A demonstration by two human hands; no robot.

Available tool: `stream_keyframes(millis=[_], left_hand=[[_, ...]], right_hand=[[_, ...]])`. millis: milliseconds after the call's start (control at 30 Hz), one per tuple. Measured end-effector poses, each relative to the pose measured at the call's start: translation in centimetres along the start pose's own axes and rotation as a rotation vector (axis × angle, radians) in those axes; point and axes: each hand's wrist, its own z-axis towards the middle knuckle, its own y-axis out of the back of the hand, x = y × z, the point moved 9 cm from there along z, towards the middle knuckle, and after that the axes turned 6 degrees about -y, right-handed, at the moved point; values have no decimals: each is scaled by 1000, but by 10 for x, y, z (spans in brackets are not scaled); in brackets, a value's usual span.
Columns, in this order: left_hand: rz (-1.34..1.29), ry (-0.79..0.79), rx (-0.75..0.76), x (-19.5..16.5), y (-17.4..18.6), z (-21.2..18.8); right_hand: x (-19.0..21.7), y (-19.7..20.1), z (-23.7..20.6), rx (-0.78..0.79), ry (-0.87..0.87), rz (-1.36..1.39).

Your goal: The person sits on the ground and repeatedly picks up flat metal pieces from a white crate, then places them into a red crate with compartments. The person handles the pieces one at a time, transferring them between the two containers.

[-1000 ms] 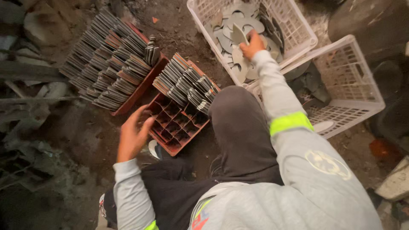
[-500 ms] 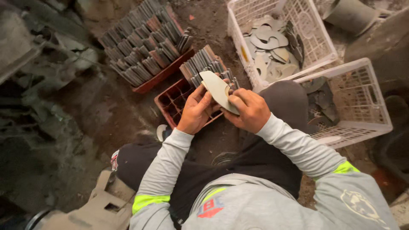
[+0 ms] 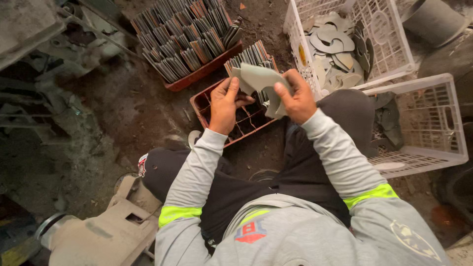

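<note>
Head view shows both hands, left hand and right hand, with fingers closed on one flat grey curved cut-out piece above the partly filled red divided tray, while more pieces wait in the white plastic basket.

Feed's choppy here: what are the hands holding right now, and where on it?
Both hands share one flat grey curved piece: the left hand pinches its left end, the right hand grips its right side, above the red divided tray.
</note>
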Motion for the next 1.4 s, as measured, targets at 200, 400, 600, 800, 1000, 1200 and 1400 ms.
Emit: stream_keyframes(millis=[200,400,600,800,1000,1200,1400], left_hand=[[-92,-30,72,4,1,3],[-9,54,31,21,8,9],[256,-196,84,8,5,11],[70,-10,43,20,18,16],[14,15,-137,54,37,17],[-84,-69,-97,75,20,14],[-294,76,23,28,0,19]], right_hand=[[1,6,-4,-91,-80,201],[21,-21,-10,68,20,-109],[-24,-34,-16,201,-254,-18],[-19,-6,-13,65,-124,208],[-15,-28,-25,-32,-83,-420],[7,-80,-35,117,70,-291],[9,-68,-23,144,-25,-275]])
